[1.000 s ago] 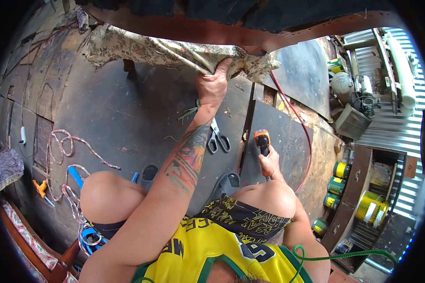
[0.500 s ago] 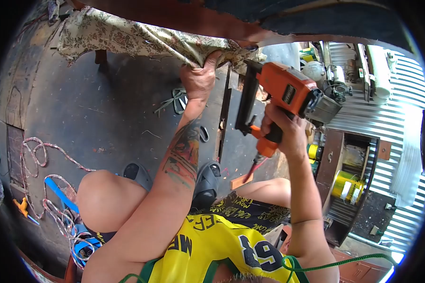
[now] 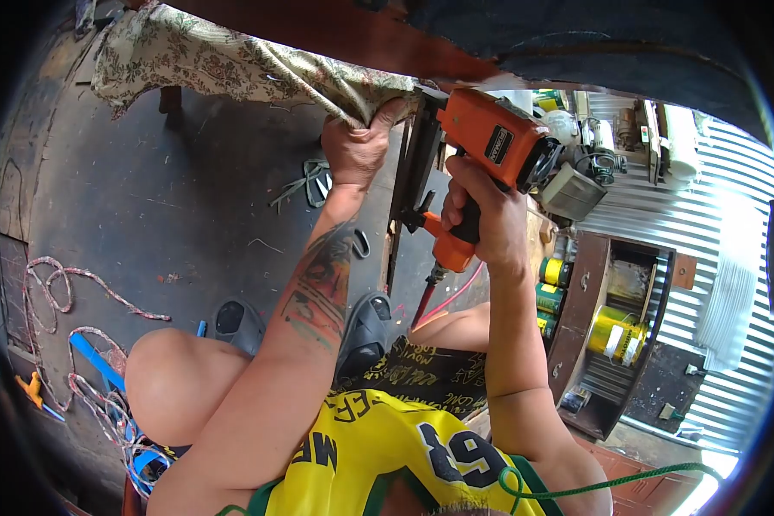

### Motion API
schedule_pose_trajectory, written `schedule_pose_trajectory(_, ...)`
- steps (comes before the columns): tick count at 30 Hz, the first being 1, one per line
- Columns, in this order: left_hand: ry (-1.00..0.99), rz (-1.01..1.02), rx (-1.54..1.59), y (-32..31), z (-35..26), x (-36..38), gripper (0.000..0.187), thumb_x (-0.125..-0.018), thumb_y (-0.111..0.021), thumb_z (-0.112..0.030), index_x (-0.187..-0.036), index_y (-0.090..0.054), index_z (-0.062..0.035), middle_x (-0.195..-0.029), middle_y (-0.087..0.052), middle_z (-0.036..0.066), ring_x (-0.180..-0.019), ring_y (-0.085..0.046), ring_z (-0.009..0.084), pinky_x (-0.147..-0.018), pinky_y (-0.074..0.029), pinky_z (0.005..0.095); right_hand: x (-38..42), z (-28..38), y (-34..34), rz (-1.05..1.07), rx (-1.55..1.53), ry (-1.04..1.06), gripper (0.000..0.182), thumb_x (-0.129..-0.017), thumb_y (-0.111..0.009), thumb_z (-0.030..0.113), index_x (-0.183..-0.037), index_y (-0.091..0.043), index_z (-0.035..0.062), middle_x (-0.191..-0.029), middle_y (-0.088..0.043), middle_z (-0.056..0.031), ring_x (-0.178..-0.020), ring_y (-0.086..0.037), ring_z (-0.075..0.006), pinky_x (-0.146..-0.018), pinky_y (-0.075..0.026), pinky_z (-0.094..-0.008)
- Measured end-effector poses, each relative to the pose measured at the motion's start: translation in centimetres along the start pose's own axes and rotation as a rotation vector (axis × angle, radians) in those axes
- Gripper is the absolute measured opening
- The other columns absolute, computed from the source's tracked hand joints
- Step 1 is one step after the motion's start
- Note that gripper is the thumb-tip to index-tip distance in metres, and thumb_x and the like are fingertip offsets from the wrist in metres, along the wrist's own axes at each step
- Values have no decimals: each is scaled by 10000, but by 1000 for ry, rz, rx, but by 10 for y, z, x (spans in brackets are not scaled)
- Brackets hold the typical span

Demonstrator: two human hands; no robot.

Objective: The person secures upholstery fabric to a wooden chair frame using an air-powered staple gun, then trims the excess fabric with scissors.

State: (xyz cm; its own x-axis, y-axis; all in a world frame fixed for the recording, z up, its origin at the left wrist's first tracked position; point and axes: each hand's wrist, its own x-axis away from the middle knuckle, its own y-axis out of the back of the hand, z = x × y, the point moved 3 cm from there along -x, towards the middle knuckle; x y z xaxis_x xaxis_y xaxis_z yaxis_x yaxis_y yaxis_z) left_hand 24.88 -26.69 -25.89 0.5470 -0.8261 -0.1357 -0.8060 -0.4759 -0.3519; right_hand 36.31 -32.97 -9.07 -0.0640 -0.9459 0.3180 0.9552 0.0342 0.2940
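The left hand [image 3: 355, 150] is gripping the floral woven fabric [image 3: 232, 64] taut at the far wooden frame [image 3: 335, 30] – the right hand [image 3: 482, 215] (fist closed) is holding the boxy orange staple gun [image 3: 490, 138] just right.

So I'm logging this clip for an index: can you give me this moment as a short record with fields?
setting: workshop floor, seen from a head camera looking down
left hand: grips the edge of the floral fabric, pulled up against the wooden frame
right hand: holds the orange pneumatic staple gun, its nose at the fabric edge beside the left hand
hose: red air hose runs down from the gun's handle
floor: scissors, rope
right side: yellow cans in a cabinet
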Motion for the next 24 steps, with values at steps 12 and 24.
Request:
schedule_pose_trajectory(12, -1, 18, 39, -1, 1, -2, 259, -882, -829, -136, -1081, -730, -2, -977, -758, 29, -874, -673, 112, -795, -534, 282, -2, 0, -11, -22, -9, -17, 320, -924, -663, 114, -1219, -647, -9, -643, -515, -27, -485, -530, -140, -485, -473, -317)
schedule_pose_trajectory(24, -89, -68, 49, -2, 1, -5, 246, -842, -851, -249, -957, -766, -49, -865, -781, 57, -787, -757, 221, -720, -571, 330, -4, 5, -14, -20, -24, -50, 245, -943, -652, 118, -1151, -648, -10, -621, -505, -22, -470, -515, -133, -467, -459, -312)
